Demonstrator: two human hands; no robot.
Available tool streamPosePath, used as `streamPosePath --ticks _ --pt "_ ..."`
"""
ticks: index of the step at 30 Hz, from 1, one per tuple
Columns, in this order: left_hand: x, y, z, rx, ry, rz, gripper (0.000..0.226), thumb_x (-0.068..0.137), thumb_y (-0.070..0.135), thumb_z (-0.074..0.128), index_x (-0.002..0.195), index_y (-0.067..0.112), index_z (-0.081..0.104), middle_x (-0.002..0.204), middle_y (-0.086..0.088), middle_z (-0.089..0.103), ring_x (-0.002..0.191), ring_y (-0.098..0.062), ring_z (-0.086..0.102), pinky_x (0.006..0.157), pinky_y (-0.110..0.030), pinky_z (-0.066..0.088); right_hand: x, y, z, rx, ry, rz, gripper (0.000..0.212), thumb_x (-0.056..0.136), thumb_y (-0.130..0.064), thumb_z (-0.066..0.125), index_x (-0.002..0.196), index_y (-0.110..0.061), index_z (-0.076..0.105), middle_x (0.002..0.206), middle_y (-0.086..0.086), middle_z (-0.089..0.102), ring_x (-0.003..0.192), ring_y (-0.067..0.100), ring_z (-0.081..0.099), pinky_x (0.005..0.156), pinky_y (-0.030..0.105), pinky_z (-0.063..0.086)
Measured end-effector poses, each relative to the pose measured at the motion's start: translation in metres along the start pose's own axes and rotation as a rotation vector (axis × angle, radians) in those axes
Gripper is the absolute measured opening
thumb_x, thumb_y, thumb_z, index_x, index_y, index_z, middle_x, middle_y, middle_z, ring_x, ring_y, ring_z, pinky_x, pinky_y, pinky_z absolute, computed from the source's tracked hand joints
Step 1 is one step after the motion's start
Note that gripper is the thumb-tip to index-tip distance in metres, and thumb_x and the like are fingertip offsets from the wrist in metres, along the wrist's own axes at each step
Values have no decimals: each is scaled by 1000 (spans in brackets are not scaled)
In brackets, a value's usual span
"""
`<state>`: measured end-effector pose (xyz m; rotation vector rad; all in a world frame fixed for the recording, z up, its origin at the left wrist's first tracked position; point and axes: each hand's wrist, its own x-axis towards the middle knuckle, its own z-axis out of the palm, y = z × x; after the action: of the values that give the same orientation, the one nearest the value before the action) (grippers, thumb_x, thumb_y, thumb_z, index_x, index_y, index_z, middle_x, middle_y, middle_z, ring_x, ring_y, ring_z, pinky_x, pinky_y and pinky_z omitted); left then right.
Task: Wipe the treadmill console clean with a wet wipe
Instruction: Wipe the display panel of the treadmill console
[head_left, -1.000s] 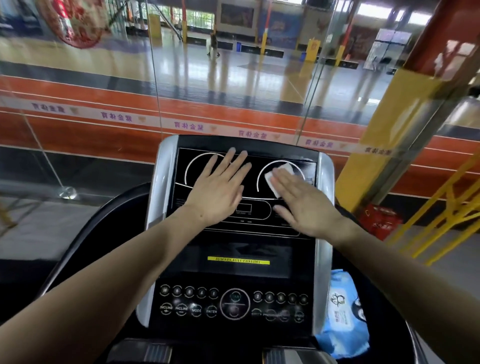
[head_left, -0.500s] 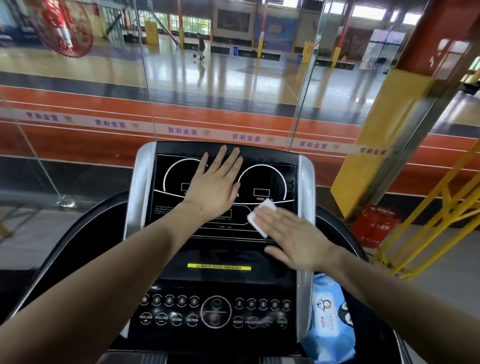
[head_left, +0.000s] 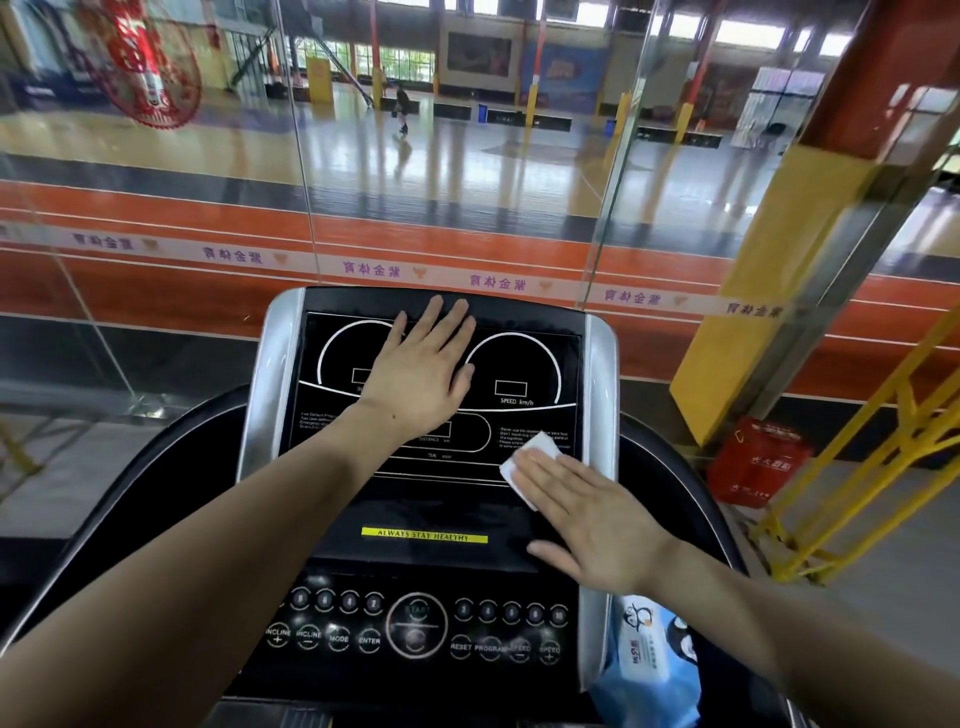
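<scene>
— Since the earlier frames, what has changed?

— Movement noted: the right hand (head_left: 597, 519) has carried the wet wipe (head_left: 530, 462) from the far right dial of the treadmill console (head_left: 441, 551) down to the near right part of the display panel, beside the silver side rail (head_left: 600, 395). The left hand (head_left: 421, 374) has kept its place on the far middle of the panel.

— State of the hands?

— Right hand lies flat, fingers extended, pressing the wipe against the panel; it pins the wipe under the fingertips and does not clench it. Part of the white wipe shows beyond the fingers. Left hand is spread, palm down, bearing on the console between the two dials, grasping nothing.

— Other items?

— A yellow strip reading "ALWAYS STAY HEALTHY" (head_left: 424, 535) sits below the panel, with the button row (head_left: 415, 629) nearer still. A blue wipes pack (head_left: 649, 670) rests at the console's near right edge. A red bag (head_left: 753, 462) stands on the floor to the right, by yellow railings (head_left: 883, 457).
</scene>
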<state>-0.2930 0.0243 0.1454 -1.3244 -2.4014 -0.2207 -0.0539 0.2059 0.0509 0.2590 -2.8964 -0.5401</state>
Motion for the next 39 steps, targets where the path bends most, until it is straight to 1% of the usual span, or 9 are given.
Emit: streamPosePath --ticks 2,4,8,14,19,26,30,34,39 --pt "0 2 0 -7 -1 -15 64 108 45 30 166 19 22 176 0 9 162 -24 2 130 -54 8 6 11 -6 -34 14 5 78 109 -62 28 168 -12 14 175 7 15 163 20 10 130 46 14" --pt "0 5 0 -20 -4 -27 64 108 44 31 166 19 22 176 0 9 162 -24 2 130 -54 8 22 30 -17 -54 50 94 78 108 -62 28 167 -12 17 174 8 19 162 20 14 130 49 15" --pt "1 6 0 -12 -1 -40 64 108 45 31 166 19 22 176 0 9 162 -24 4 130 -53 10 58 66 -45 -33 50 308 78 107 -63 15 168 -13 16 175 5 13 163 19 12 132 52 7" --pt "-1 4 1 -1 6 -50 63 108 45 30 166 23 19 176 4 6 162 -20 2 130 -53 7 65 27 -30 65 138 518 82 107 -64 15 167 -8 15 175 10 9 163 23 6 131 56 8" --pt "-1 4 2 -7 4 -59 64 108 45 32 166 24 18 176 5 5 162 -19 1 130 -55 8 39 -7 -9 51 166 466 84 107 -64 25 167 -6 15 175 13 9 163 27 5 130 58 11" --pt "0 4 2 2 -4 -61 65 107 47 31 166 24 17 176 6 4 162 -18 1 129 -57 10 76 45 -33 29 199 507 73 109 -58 17 168 -13 18 176 5 13 163 19 12 130 60 -1" --pt "-1 3 3 -5 -3 -64 64 107 48 30 166 25 18 176 7 5 162 -17 1 129 -59 11 71 40 -28 76 254 504 67 111 -52 17 167 -16 20 176 2 15 162 16 13 130 60 3" --pt "0 4 2 -26 -9 -61 64 108 47 29 166 25 18 176 6 5 162 -18 0 129 -59 10 49 13 -13 88 298 476 63 112 -46 26 167 -15 23 175 2 17 162 17 14 129 61 7" --pt "-1 4 -1 -48 -24 -49 64 109 47 26 167 22 17 176 5 3 162 -19 -2 129 -59 8 10 -29 6 76 251 459 63 112 -45 28 167 -16 24 175 1 16 163 15 10 127 64 14"
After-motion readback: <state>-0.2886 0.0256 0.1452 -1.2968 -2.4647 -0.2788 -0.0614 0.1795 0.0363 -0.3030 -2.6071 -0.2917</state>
